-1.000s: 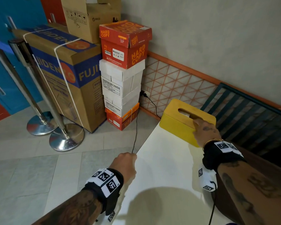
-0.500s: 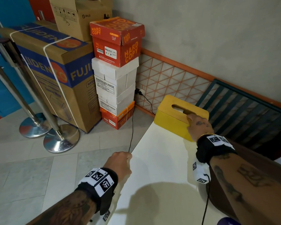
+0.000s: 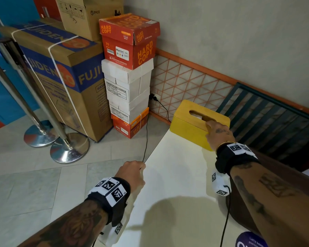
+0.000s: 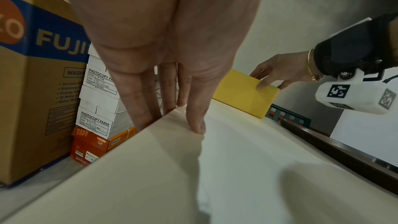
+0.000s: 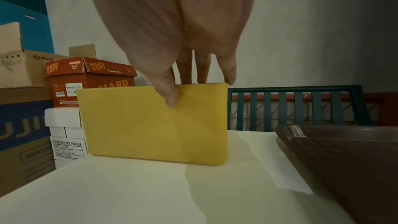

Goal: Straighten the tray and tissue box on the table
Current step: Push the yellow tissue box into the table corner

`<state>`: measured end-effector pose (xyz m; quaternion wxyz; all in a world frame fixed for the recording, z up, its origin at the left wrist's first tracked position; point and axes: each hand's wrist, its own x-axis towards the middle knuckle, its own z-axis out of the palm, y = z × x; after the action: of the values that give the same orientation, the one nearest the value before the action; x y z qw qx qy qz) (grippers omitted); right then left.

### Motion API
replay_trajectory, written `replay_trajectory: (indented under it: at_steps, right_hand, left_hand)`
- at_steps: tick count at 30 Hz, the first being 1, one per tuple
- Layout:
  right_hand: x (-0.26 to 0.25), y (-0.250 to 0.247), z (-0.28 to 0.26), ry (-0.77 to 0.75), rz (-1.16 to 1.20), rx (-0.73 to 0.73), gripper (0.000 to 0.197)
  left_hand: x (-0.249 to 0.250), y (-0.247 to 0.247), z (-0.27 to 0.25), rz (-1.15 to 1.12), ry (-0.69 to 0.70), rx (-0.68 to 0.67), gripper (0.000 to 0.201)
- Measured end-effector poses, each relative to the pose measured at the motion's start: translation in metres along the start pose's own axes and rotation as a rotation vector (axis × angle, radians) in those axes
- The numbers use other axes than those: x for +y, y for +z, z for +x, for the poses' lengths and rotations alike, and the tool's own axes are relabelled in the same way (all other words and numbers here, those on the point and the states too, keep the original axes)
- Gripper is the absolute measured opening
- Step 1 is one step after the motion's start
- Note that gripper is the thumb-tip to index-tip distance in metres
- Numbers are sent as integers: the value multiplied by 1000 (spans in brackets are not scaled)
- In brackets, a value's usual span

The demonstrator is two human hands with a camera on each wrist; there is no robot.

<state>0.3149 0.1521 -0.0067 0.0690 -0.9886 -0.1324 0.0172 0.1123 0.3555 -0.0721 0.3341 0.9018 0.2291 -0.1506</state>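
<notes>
Gripping tissue box (image 5: 150, 125), fingers (image 5: 170, 94) atop

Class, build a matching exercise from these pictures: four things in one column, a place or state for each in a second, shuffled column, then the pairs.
Things
1. yellow tissue box with a wooden lid
2. dark brown wooden tray
3. left hand
4. orange HARD COPY paper box

Places or states
A. grips the white table's edge
B. tops the stack of paper boxes on the floor
C. held by the right hand at the table's far corner
D. lies right of the tissue box

Pairs: 1-C, 2-D, 3-A, 4-B
</notes>
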Motion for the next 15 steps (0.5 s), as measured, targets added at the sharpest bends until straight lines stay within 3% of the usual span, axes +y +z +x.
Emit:
replay_trajectory:
  at_steps: [2,9,15]
  right_hand:
    - [0,0,1,-5,1,0,37]
    - [0,1,-1,-4,2,5,35]
    - [0,-1,-1,-6,18,6,36]
  left_hand:
    - [-1,1,1,-1,-7,6,37]
    - [1,0,0,15,-2,11,21]
    - [-1,2,4,38,2,8,38]
